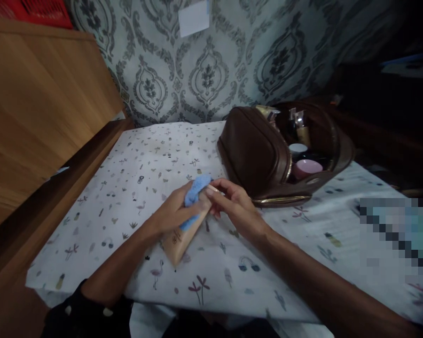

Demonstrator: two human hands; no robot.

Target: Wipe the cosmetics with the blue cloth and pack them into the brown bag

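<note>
A beige squeeze tube [179,241] with small dark print is held between my hands above the patterned cloth, slanting with its wide flat end toward me. My left hand [178,209] is closed around the tube and a fluffy blue cloth [199,185], which lies against the tube's side and upper end. At the far end of the tube, the fingers of my right hand [234,199] pinch its narrow tip. What part of the tip they cover is hidden by the fingers.
Just right of my hands stands an open brown zip bag [257,155] holding a pink-lidded jar [308,168], a white-lidded jar [298,149] and small bottles. A wooden cabinet [49,103] borders the left side. The table is covered by a printed tablecloth [155,155]; patterned wallpaper rises behind.
</note>
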